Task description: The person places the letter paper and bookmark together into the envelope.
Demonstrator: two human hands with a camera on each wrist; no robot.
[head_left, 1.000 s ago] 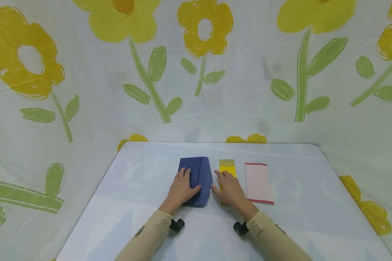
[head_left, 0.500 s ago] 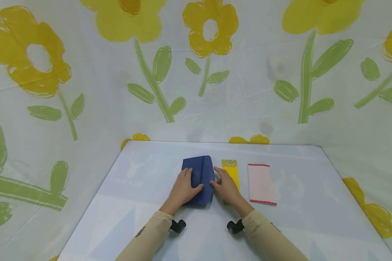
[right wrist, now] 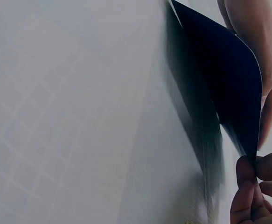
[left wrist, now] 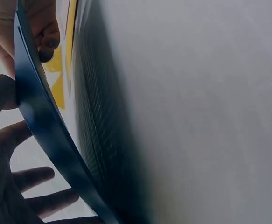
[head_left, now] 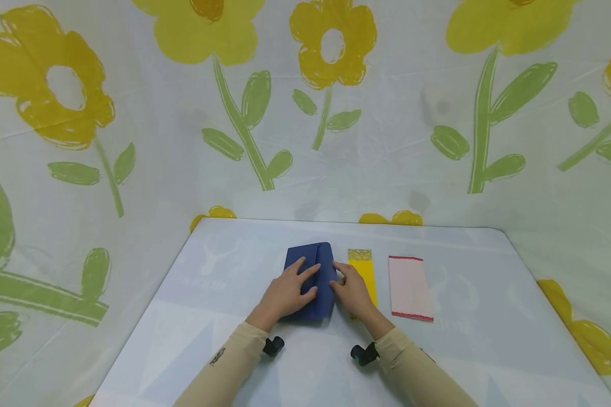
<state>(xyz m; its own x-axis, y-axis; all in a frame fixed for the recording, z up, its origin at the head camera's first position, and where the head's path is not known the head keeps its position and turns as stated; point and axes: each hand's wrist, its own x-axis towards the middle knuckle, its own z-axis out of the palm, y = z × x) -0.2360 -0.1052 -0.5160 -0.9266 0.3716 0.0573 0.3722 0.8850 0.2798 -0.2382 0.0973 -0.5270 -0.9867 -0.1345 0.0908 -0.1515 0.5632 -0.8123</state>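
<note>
A dark blue paper envelope (head_left: 326, 299) lies on the table with its flap side to the right; that edge is raised off the surface. My left hand (head_left: 287, 289) rests on its face, fingers spread and fairly straight. At the raised edge my right hand (head_left: 355, 291) pinches the paper between thumb and fingers. The right wrist view shows that pinch at the tip of the envelope (right wrist: 233, 70), with fingers on both faces. In the left wrist view the envelope (left wrist: 47, 116) is edge-on and tilted, with my left fingers along its upper face.
Just right of the envelope lies a yellow paper packet (head_left: 362, 268) with a gold patterned top, partly covered by my right hand. Beyond it is a pale pink rectangle (head_left: 409, 285) with red ends. A flower-printed cloth (head_left: 387, 141) hangs behind the table (head_left: 468, 350).
My right hand has moved left to the envelope, pinched its right edge and raised it. My left hand stays on the envelope, its fingers now more spread. The head view has shifted slightly.
</note>
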